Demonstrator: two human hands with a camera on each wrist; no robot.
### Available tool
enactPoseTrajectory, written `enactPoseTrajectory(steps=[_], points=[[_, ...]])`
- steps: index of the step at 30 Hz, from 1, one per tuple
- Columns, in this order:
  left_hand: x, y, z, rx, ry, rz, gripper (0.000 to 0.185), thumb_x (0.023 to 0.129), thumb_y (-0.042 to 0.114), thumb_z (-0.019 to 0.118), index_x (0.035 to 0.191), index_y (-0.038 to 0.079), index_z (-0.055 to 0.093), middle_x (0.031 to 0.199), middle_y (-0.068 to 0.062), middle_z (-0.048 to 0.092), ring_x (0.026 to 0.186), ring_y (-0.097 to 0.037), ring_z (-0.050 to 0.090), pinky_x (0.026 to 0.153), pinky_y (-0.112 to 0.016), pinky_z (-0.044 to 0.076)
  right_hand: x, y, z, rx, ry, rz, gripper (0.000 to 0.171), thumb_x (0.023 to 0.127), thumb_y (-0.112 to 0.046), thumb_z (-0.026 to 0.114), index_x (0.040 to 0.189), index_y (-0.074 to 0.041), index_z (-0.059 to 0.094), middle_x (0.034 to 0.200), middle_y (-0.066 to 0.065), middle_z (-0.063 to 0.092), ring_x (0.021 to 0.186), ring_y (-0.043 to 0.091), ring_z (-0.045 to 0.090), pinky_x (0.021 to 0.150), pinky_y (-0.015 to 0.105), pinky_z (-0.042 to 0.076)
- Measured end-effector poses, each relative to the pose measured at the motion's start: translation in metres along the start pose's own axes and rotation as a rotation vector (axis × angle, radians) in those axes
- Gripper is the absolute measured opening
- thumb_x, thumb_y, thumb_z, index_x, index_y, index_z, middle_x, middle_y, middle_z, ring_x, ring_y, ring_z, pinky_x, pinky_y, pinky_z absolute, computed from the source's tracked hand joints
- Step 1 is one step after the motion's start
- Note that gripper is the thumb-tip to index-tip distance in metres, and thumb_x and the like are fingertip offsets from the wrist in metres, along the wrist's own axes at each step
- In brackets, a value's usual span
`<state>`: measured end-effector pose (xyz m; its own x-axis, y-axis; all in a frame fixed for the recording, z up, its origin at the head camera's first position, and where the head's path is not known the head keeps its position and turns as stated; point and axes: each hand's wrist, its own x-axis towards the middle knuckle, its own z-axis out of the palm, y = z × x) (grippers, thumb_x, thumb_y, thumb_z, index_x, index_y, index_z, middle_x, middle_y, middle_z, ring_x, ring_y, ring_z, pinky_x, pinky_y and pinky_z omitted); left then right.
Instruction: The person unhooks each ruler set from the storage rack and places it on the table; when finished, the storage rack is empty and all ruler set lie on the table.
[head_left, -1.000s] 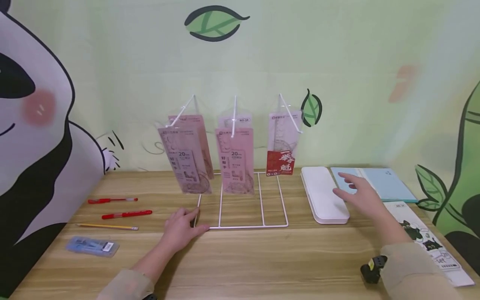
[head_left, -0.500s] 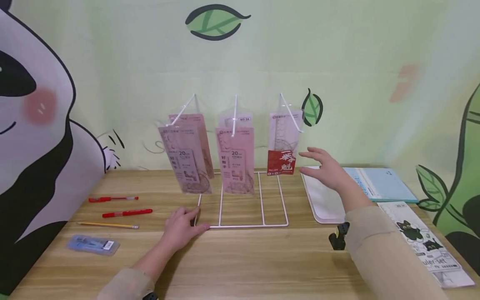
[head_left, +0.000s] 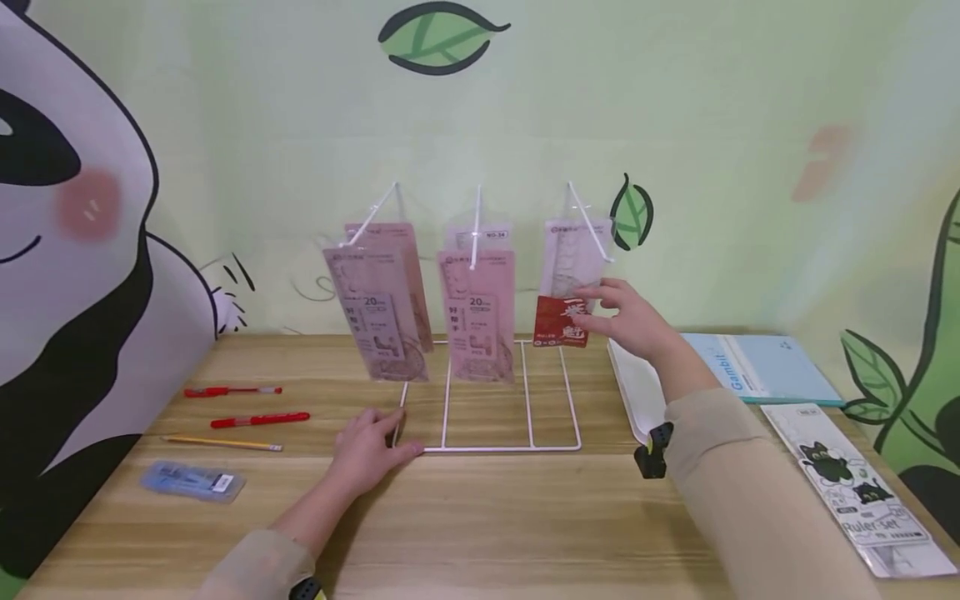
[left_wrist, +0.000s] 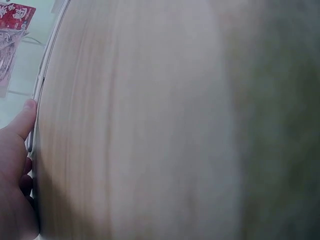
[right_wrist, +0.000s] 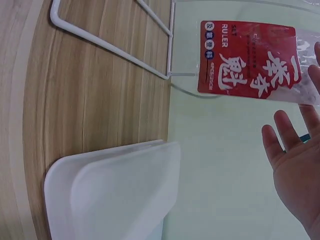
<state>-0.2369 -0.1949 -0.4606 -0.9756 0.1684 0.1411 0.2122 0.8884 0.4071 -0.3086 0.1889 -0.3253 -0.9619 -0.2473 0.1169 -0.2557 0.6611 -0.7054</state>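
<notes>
The red-labelled ruler set pack hangs on the right-hand peg of the white wire display rack, toward the far side of the wooden table. The right hand is raised beside the pack's right edge with fingers spread; from the head view the fingertips appear to touch the pack, though a pinch is not confirmed. The left hand is laid on the table at the rack's near left corner, fingers relaxed against the wire, apparently steadying it. Risks are judged as follows: a sideways pull on the pack could tip or drag the light rack if the left hand's pressure is lost; the pack could catch on the upturned peg and tear at its hole; the pink ruler packs on the middle peg could be set swinging. The right wrist view shows what the head view does not: the fingers lie open and apart, overlapping only the pack's clear part, with the white pencil case below. The left wrist view is mostly blurred; only a thumb at the wire is resolved.
</notes>
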Motion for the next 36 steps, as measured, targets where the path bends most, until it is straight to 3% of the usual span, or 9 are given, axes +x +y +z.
enactPoseTrajectory(steps=[5, 13, 19, 25, 36], points=[[0.0, 0.001, -0.001, 0.007, -0.006, -0.01, 0.071, 0.079, 0.052, 0.068, 0.132, 0.007, 0.054, 0.111, -0.014, 0.055, 0.098, -0.032, 0.049, 0.079, -0.048, 0.035, 0.0, -0.002, 0.004, -0.004, -0.011, -0.004, 0.049, 0.09, -0.035, 0.062, 0.132, -0.012, 0.052, 0.135, 0.015, 0.037, 0.12, 0.039, 0.039, 0.094, 0.053, 0.037], [0.0, 0.002, -0.002, 0.004, -0.008, -0.009, 0.071, 0.079, 0.051, 0.068, 0.132, 0.007, 0.054, 0.11, -0.014, 0.054, 0.097, -0.033, 0.049, 0.078, -0.048, 0.035, -0.012, 0.003, -0.003, 0.083, 0.024, 0.0, 0.046, 0.09, -0.032, 0.063, 0.128, -0.008, 0.054, 0.135, 0.015, 0.039, 0.117, 0.038, 0.049, 0.091, 0.053, 0.043], [0.0, 0.0, -0.001, 0.008, -0.006, -0.009, 0.07, 0.079, 0.051, 0.068, 0.132, 0.008, 0.054, 0.11, -0.015, 0.054, 0.097, -0.033, 0.049, 0.078, -0.048, 0.035, -0.022, 0.009, -0.009, 0.077, 0.101, 0.013, 0.047, 0.089, -0.032, 0.064, 0.129, -0.009, 0.052, 0.13, 0.016, 0.039, 0.112, 0.037, 0.05, 0.086, 0.049, 0.046], [0.0, -0.002, 0.0, 0.006, 0.001, -0.007, 0.07, 0.079, 0.051, 0.068, 0.132, 0.008, 0.054, 0.108, -0.014, 0.055, 0.095, -0.032, 0.05, 0.077, -0.046, 0.035, -0.03, 0.015, -0.014, 0.088, 0.122, 0.007, 0.053, 0.089, -0.032, 0.064, 0.134, -0.011, 0.046, 0.132, 0.015, 0.041, 0.111, 0.033, 0.049, 0.084, 0.045, 0.046], [0.001, -0.001, 0.001, 0.018, 0.014, 0.0, 0.071, 0.079, 0.052, 0.068, 0.132, 0.007, 0.054, 0.108, -0.014, 0.055, 0.095, -0.031, 0.05, 0.077, -0.047, 0.035, -0.042, 0.016, -0.024, 0.104, 0.192, 0.089, 0.059, 0.089, -0.042, 0.061, 0.14, -0.022, 0.039, 0.134, 0.018, 0.043, 0.112, 0.038, 0.046, 0.083, 0.053, 0.048]])
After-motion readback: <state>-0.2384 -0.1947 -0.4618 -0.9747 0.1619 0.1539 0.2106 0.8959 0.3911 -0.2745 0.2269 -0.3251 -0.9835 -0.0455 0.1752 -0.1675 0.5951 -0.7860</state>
